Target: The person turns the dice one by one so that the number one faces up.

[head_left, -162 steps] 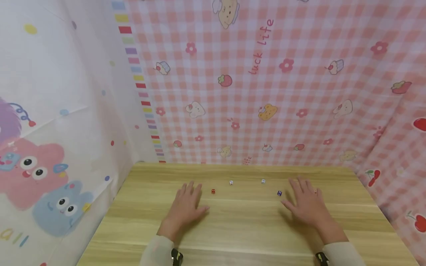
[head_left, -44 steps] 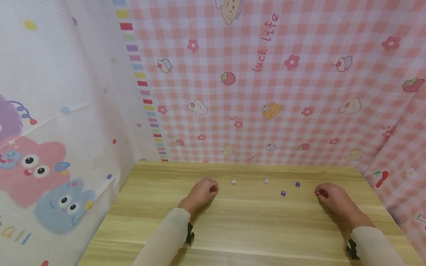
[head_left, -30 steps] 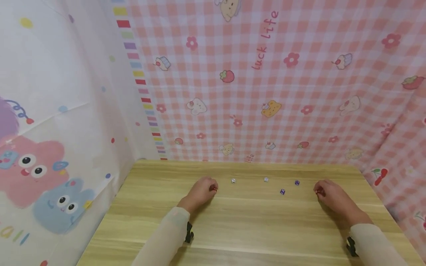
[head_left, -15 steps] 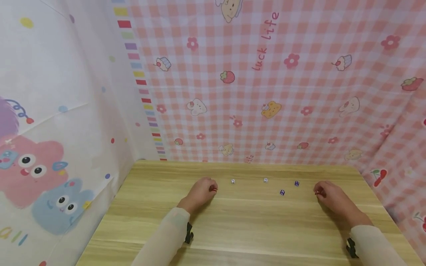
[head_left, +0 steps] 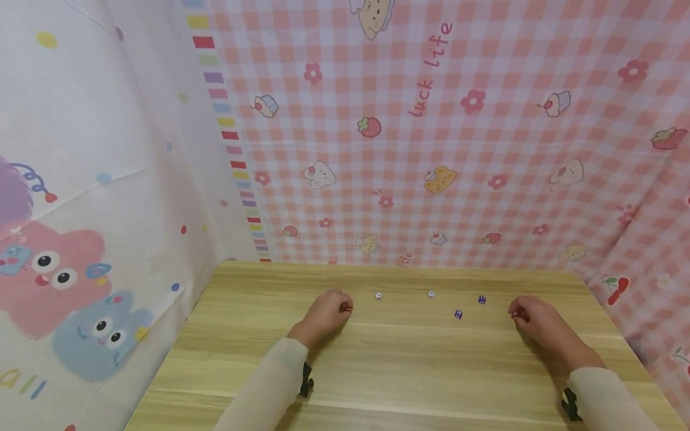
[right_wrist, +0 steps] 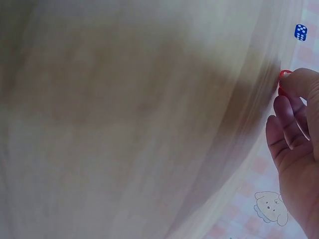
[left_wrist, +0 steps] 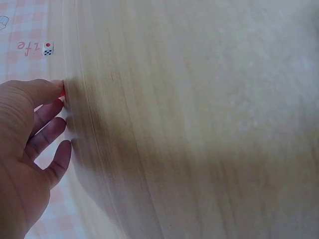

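Observation:
In the head view my left hand (head_left: 325, 312) pinches a red die (head_left: 349, 309) at the table surface, thumb and finger on its sides. Over on the right, my right hand (head_left: 541, 322) pinches another red die (head_left: 514, 313). Both red dice are mostly covered by fingers; in the wrist views only slivers of red show. Between the hands lie two white dice, one nearer the left hand (head_left: 378, 296) and one mid-table (head_left: 431, 294). Two dark blue dice sit nearer the right hand, a front one (head_left: 458, 314) and a back one (head_left: 482, 300).
The wooden table (head_left: 399, 371) ends at the back against a pink checked cloth (head_left: 399, 149). A white cartoon-printed cloth (head_left: 151, 227) hangs on the left. Each wrist carries a dark strap or mount, the left one (head_left: 306, 380) and the right one (head_left: 570, 404).
Earliest, both hands lay spread on the table with fingers straight; now each pinches a red die. The right hand has shifted right, exposing the back blue die. Over the last 1.5 seconds the hands stay put.

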### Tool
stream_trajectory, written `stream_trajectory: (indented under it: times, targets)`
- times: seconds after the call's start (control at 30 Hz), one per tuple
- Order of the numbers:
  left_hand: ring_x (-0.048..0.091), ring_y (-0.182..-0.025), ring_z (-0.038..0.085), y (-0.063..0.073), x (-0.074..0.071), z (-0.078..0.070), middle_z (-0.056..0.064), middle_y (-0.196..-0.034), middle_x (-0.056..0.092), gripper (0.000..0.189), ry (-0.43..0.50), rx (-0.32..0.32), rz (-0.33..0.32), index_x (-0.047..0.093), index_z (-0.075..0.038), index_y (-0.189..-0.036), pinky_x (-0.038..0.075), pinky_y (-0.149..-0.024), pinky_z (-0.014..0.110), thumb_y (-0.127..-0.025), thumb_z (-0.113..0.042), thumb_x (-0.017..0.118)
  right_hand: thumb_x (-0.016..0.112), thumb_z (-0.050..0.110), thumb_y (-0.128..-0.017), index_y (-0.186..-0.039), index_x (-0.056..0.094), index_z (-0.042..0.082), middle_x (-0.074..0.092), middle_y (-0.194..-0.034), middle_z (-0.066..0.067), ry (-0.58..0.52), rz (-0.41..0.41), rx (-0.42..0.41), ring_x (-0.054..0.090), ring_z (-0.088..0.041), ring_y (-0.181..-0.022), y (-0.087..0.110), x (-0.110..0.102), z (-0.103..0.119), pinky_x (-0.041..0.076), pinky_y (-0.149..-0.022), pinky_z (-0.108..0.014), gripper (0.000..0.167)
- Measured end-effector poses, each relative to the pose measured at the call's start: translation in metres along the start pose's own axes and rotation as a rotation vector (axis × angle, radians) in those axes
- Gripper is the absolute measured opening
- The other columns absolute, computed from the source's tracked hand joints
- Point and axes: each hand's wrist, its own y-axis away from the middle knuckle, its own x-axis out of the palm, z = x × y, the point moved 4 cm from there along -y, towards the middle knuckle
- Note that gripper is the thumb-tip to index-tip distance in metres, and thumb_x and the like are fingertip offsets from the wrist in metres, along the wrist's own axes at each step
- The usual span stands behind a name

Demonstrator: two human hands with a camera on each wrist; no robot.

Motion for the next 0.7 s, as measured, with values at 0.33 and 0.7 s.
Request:
stream_trajectory:
  times: [0.33,0.7]
  targets:
    - [0.055,-0.083,0.012,0.0005,-0.0006,-0.0010,-0.004,-0.087,0.064,0.005,-0.002,0.006,-0.008,0.074,-0.013,-0.090,0.052,-0.080,0.033,-0.090,-0.009,0.078,0.071,-0.004,-0.086,-0.094,0.070,0.009,0.063,-0.094,-0.003,0.036,0.002,-0.008,0.058,-0.016,-0.083,-0.0021,-0.0014,0.0034,0.053,-0.072,-0.037,0.016]
    - [0.056,-0.083,0.012,0.0001,0.0006,-0.0002,-0.003,-0.088,0.065,0.006,0.004,0.009,-0.009,0.075,-0.014,-0.090,0.052,-0.081,0.033,-0.090,-0.009,0.078,0.073,-0.005,-0.086,-0.095,0.075,0.008,0.063,-0.095,-0.002,0.071,0.003,-0.048,0.058,-0.016,-0.084,-0.0028,0.0016,0.0061,0.054,-0.076,-0.042,0.016]
